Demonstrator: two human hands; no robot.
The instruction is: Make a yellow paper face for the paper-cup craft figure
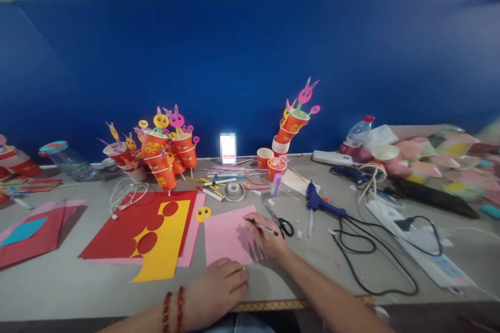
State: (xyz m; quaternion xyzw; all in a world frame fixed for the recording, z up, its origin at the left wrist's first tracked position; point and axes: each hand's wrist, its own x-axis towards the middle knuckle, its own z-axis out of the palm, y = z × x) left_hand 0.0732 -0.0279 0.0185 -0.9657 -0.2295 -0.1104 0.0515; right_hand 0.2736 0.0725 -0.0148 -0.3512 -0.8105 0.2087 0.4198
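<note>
My right hand (265, 231) is closed around a dark pen (266, 228), its fingers at the upper right part of a pink sheet of paper (226, 229). The pen's tip is hidden by the fingers. Slits or pointed cuts show in the sheet beside that hand. My left hand (219, 289) lies flat at the sheet's lower edge, holding nothing that I can see. A yellow paper circle with two eyes (203, 214) touches the sheet's upper left. Black-handled scissors (282, 225) lie just beyond my right hand.
To the left lie cut yellow card (170, 250) and red card (109, 242). Decorated red paper cups (158, 153) stand behind them, near a lit phone (228, 148). A blue glue gun (322, 204) with a looping cord and a white power strip (422, 250) occupy the right.
</note>
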